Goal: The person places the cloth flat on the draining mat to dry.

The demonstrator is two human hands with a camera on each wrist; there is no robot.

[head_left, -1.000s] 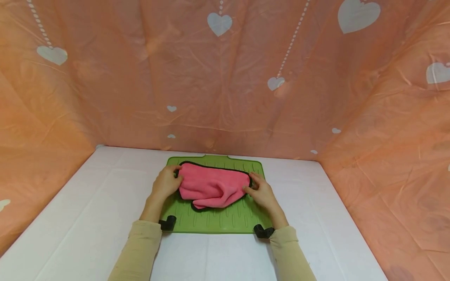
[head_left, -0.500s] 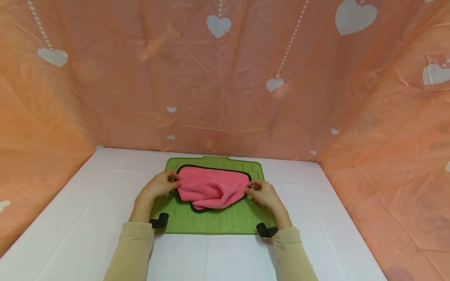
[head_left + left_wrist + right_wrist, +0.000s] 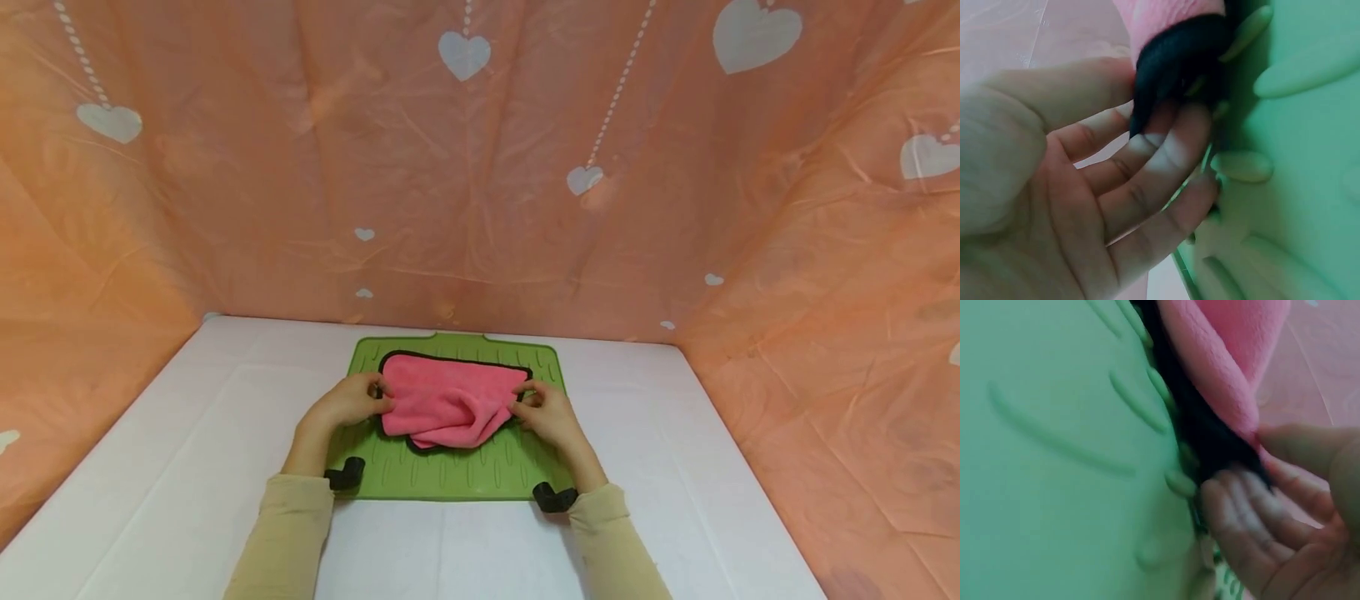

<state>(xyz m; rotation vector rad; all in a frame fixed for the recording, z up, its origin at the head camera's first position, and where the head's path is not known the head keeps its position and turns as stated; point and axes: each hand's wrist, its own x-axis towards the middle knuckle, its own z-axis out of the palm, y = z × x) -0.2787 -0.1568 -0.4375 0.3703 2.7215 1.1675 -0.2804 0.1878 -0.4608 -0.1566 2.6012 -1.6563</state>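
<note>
On top of a ridged, green, rubbery-looking mat (image 3: 457, 477), a fuzzy pink cloth with black edging (image 3: 442, 383) is lying rumpled, its long axis running roughly 9 to 3 o'clock. It's sitting at 3 o'clock from the left hand (image 3: 351, 402) and 9 o'clock from the right hand (image 3: 551, 414), neither looking clearly nearer. Both are pinching its side edges, thumbs above, fingers tucking under. Not spotting any containers; the mat's resting on a white counter (image 3: 450, 550).

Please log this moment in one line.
pink cloth: rumpled, over green ridged mat | left hand: pinches left edge | right hand: pinches right edge
</note>
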